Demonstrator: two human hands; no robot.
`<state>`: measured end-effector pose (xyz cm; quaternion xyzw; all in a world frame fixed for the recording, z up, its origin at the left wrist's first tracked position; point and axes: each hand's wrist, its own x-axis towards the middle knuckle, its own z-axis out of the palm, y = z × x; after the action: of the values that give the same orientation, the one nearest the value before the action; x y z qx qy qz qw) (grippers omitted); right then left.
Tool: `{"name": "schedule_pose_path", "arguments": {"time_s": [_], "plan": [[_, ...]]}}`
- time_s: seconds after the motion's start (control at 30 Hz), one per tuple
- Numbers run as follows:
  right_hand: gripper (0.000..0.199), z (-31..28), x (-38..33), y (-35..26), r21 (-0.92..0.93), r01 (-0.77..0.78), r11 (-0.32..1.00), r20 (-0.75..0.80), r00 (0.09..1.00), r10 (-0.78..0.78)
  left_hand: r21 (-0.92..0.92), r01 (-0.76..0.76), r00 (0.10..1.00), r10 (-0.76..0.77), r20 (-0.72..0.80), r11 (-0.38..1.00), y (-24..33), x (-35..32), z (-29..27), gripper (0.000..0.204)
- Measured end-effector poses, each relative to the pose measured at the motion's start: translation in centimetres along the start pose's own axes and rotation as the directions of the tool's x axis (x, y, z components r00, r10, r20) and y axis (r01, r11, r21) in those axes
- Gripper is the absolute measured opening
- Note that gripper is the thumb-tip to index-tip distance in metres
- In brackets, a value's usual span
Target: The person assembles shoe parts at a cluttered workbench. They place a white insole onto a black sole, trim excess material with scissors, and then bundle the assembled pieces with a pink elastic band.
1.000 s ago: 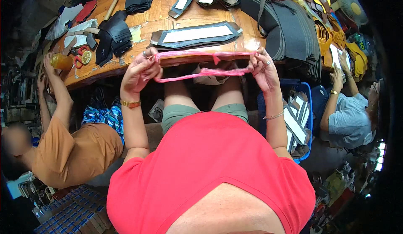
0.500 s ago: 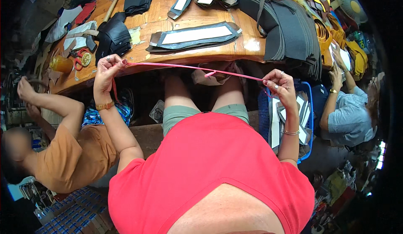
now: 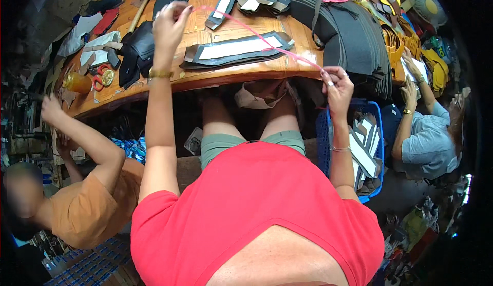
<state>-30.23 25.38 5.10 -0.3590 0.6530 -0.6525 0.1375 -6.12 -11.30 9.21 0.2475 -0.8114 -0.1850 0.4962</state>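
Note:
A thin pink plastic string (image 3: 245, 25) hangs slightly bowed between my two hands, above the wooden table. My left hand (image 3: 170, 23) is raised over the table with thumb and fingers pinched on one end. My right hand (image 3: 337, 87), lower and near the table's front edge, pinches the other end. Under the string lies a flat stack of long dark strips (image 3: 233, 51), the top one bearing a white panel. To the right of my right hand is a thick stack of dark grey curved pieces (image 3: 354, 42).
A blue plastic basket (image 3: 323, 142) of similar strips stands by my right forearm. A hammer (image 3: 138, 16), red-handled scissors (image 3: 96, 80) and a yellowish jar (image 3: 78, 83) lie at the table's left. Co-workers in orange (image 3: 97, 209) and grey (image 3: 429, 147) sit on either side.
My left hand has moved up and right, out over the table. The string, taut before, now curves and slants down to my right hand. The co-worker at left has shifted an arm.

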Motion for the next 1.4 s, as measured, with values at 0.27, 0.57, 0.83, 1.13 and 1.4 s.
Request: {"name": "schedule_pose_path", "arguments": {"time_s": [0.27,0.57,0.83,1.13,1.4], "plan": [[0.005,7.3,3.4,2.3,0.103,0.111,0.988,-0.117,0.988,-0.099,0.181,-0.113,0.855,0.003,0.518,0.977,6.5,-4.7,9.3,0.027],[0.008,8.0,8.0,3.6,-0.372,0.253,0.893,-0.203,0.917,-0.344,0.085,-0.071,0.921,0.033,0.389,0.994,2.9,-6.9,11.0,0.034],[0.010,8.4,11.0,1.6,-0.359,0.323,0.876,-0.373,0.810,-0.452,0.112,-0.044,0.921,-0.003,0.389,0.993,3.4,-7.0,10.5,0.039],[0.009,6.9,11.4,4.4,-0.764,0.208,0.611,-0.114,0.888,-0.445,0.052,-0.067,0.904,0.039,0.426,0.996,3.4,-7.3,10.1,0.039],[0.006,6.6,5.0,2.9,-0.812,0.133,0.569,0.041,0.984,-0.171,-0.466,0.312,0.901,-0.101,0.423,0.828,2.1,-6.4,9.2,0.029]]}}
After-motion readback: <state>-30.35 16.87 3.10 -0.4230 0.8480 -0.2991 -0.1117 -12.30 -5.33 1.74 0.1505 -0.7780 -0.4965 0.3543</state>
